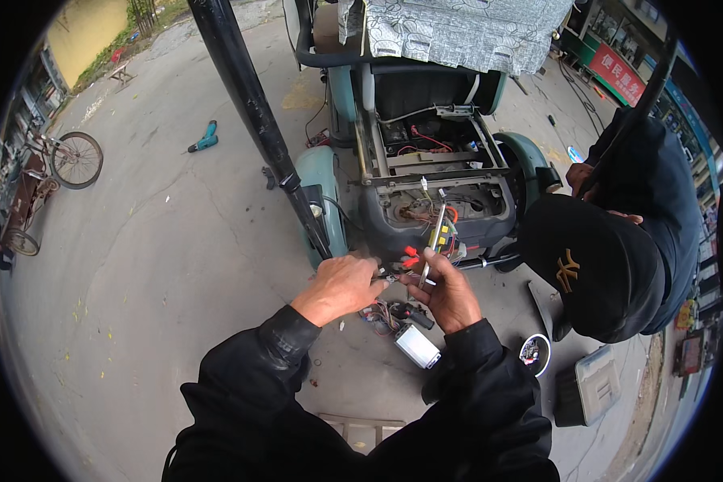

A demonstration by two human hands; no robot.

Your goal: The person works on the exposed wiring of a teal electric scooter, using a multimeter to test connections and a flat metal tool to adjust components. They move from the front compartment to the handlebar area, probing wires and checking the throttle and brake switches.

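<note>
Head view: left fingers (377, 287) together on thin wires (397, 278), right fingers (438, 262) tight around a slim metal tool (437, 228)

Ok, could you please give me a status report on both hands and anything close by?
Left hand pinching thin wires. Right hand gripping slim metallic tool. Silver box on ground below hands; capped person close at right.

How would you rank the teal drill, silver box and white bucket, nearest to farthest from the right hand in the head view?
1. Silver box: just below the right hand.
2. White bucket: lower right.
3. Teal drill: far upper left.
</note>
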